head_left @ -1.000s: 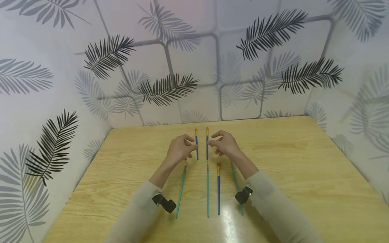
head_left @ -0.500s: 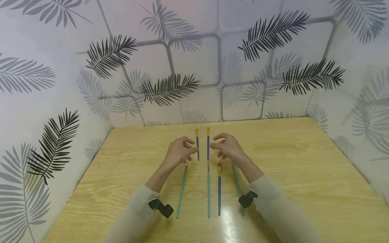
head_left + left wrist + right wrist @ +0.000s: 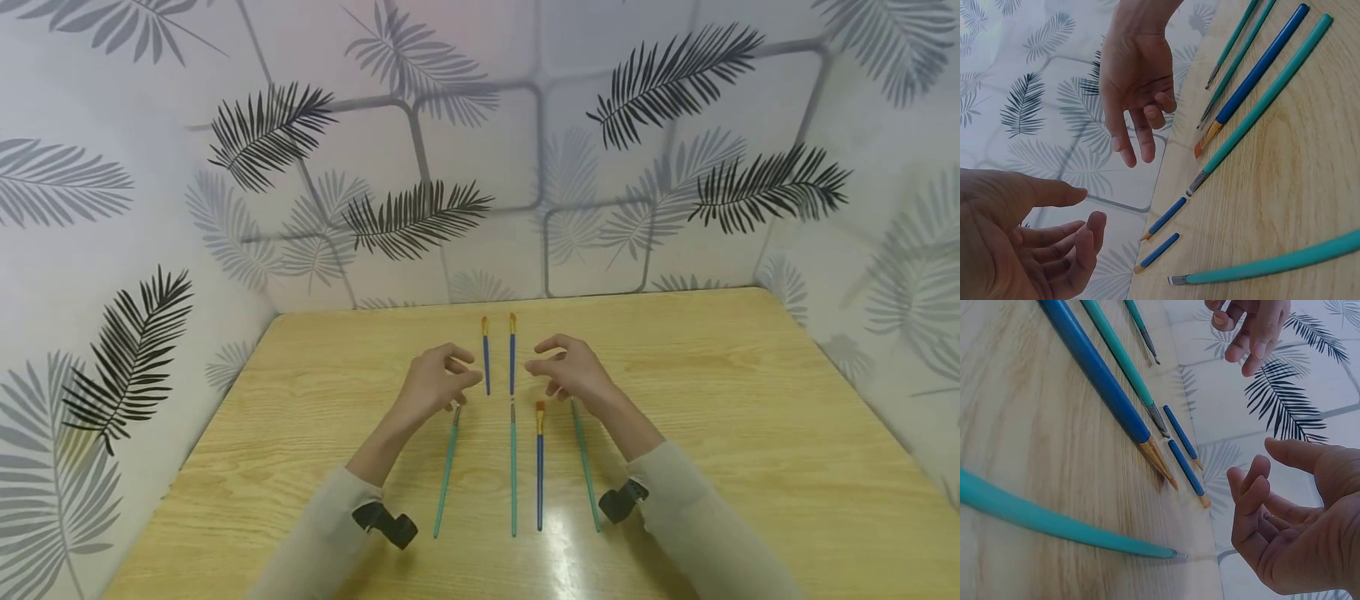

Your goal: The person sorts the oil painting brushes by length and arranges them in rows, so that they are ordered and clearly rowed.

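My left hand [image 3: 433,385] hovers over the table, left of two short blue paintbrushes, its fingers loosely bent and holding nothing. Opposite it, my right hand [image 3: 579,375] is also unladen and relaxed, a little right of the pair. The left short paintbrush [image 3: 486,358] and right short paintbrush [image 3: 512,358] lie side by side, golden bristle ends toward the wall. Closer to me lie a left teal paintbrush [image 3: 447,475], a middle teal paintbrush [image 3: 513,475], a longer blue paintbrush [image 3: 540,475] with orange bristles, and a slanted right teal paintbrush [image 3: 585,467]. Neither hand touches a brush.
The wood-grain table [image 3: 750,417] meets a leaf-patterned wall [image 3: 480,150] at its back edge. Dark wrist cameras are strapped over both sleeves, the left camera [image 3: 386,523] and the right camera [image 3: 622,502]. Light glares off the near tabletop.
My hands have drawn apart, left hand to the left and right hand to the right, both slightly toward me. More of the right teal paintbrush shows. The paintbrushes have stayed in place.
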{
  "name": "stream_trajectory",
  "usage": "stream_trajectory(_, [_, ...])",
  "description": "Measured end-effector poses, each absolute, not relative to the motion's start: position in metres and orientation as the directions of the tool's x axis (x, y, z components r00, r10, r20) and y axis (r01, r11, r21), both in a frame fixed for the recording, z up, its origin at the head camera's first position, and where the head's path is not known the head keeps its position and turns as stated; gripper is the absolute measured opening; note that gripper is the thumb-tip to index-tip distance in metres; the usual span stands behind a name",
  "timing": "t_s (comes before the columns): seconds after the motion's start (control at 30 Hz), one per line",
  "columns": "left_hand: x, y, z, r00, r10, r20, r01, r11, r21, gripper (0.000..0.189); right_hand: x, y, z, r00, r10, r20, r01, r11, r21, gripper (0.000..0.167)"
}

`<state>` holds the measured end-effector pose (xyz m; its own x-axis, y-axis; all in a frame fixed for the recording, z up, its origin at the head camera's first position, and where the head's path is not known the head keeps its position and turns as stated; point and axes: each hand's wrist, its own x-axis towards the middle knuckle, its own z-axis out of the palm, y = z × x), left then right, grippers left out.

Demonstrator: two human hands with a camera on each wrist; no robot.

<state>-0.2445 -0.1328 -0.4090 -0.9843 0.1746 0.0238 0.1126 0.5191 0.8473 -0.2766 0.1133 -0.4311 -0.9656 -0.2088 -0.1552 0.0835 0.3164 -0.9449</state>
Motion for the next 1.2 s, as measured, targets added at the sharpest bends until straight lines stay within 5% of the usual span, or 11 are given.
stream_trajectory(1.2, [-0.223, -0.127, -0.424, -0.977, 0.206, -0.062, 0.047, 0.483, 0.874, 0.034, -0.251, 0.118, -0.441, -0.951, -0.256, -0.174, 0.089, 0.313, -0.945, 0.054])
